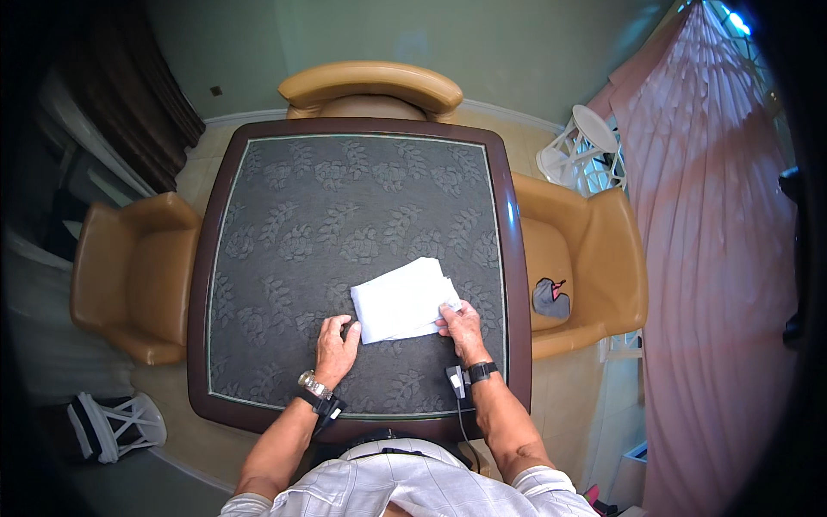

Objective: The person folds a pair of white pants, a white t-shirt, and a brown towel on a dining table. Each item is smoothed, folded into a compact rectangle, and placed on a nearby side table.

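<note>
A folded white cloth (402, 300) lies slightly askew on the dark floral-patterned tabletop (310, 252), near its front right part. My right hand (462, 325) grips the cloth's right edge between thumb and fingers. Just off the cloth's lower left corner, my left hand (337, 349) rests with its fingers apart and holds nothing. A metal wristwatch (314, 384) and a black strap with a small device are on my left wrist. Another black strap (481, 371) is around my right wrist, with a small cabled device beside it.
Tan armchairs stand at the left (139, 278), the right (581, 258) and the far side (371, 81) of the table. A grey cloth item (551, 298) lies on the right seat. White stools (578, 148) and a pink curtain (704, 258) are farther right.
</note>
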